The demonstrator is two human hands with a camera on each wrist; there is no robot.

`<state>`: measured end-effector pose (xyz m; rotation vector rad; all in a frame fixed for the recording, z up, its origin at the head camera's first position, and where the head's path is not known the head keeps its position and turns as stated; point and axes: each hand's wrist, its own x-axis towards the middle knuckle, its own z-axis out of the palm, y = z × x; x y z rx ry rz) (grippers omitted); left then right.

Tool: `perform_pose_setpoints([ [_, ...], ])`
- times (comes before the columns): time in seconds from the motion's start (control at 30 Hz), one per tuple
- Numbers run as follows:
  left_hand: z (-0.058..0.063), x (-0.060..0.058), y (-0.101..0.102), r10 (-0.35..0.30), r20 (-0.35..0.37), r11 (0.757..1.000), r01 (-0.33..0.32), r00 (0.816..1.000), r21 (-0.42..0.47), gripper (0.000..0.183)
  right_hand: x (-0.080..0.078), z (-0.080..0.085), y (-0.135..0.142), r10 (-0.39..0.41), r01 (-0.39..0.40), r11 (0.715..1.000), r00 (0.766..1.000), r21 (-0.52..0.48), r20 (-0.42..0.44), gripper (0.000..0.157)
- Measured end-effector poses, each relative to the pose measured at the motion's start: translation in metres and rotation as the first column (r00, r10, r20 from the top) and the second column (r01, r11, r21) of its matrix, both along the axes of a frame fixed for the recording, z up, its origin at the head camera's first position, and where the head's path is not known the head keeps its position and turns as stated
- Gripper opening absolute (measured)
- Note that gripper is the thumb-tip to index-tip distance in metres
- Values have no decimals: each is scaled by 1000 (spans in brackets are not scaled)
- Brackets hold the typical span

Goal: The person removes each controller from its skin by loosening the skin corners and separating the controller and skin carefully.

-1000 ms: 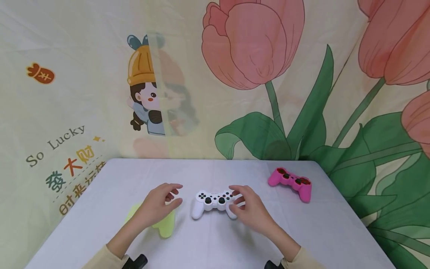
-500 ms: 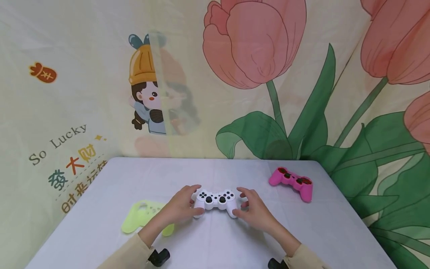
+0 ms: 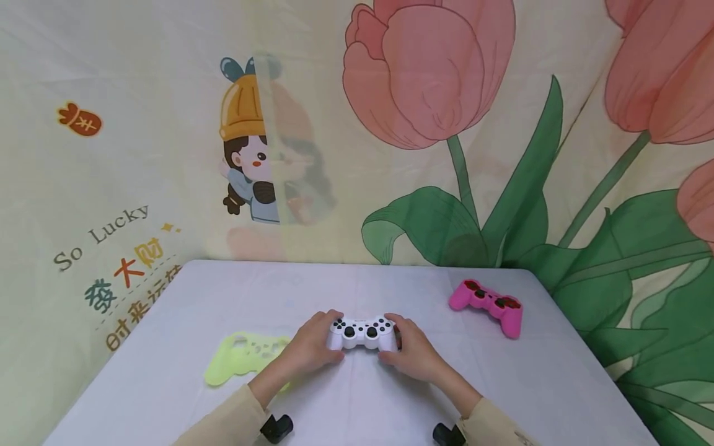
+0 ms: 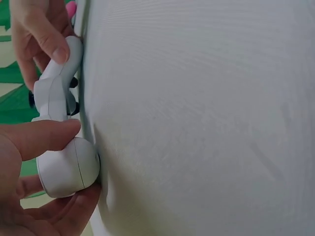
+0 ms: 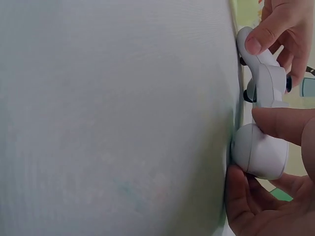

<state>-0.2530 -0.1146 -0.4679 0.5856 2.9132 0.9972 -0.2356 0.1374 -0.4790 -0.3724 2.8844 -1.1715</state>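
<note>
A white game controller [image 3: 361,333] with black sticks and buttons is at the middle of the table, its button side facing me. My left hand [image 3: 313,344] grips its left handle, thumb on the near side and fingers round the far side. The right hand [image 3: 415,350] holds the right handle the same way. In the left wrist view, the thumb and fingers of the left hand [image 4: 47,189] close round the rounded handle end, close over the cloth. The right wrist view shows the right hand [image 5: 280,187] pinching the other handle.
A pale green controller-shaped silicone cover [image 3: 237,354] lies left of the controller, partly hidden by the left forearm. At the back right lies a pink controller [image 3: 486,307]. A white cloth covers the table [image 3: 357,409]; a printed curtain [image 3: 312,124] hangs behind it.
Both hands have closed in on the white controller, the left one coming from the left over the green cover, and now hold its handles. The controller's handles have tipped from view slightly.
</note>
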Motion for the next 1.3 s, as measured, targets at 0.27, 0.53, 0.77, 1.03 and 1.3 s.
perform_pose_setpoints([
  [0.27, -3, 0, 2, 9, -7, 1000, -9, 1000, -15, 73, -5, -3, -1, 4, -4, 1000, 1000, 23, 0, 79],
  [0.53, 5, -7, -6, 5, -17, 1000, -5, 1000, -3, 72, -11, 0, -2, 8, -8, 1000, 998, 14, -56, 77],
  [0.77, 25, -21, -30, -4, -60, 1000, 4, 998, -2, 73, -20, 14, -21, 22, -24, 999, 995, -21, -102, 75],
  [1.03, 34, -38, -67, -21, -78, 1000, 20, 997, -12, 76, -35, 20, -56, 37, -44, 998, 990, -50, -134, 75],
  [1.3, 32, -54, -106, -2, -76, 999, -2, 997, -47, 77, -56, 18, -100, 25, -30, 999, 991, -35, -131, 75],
])
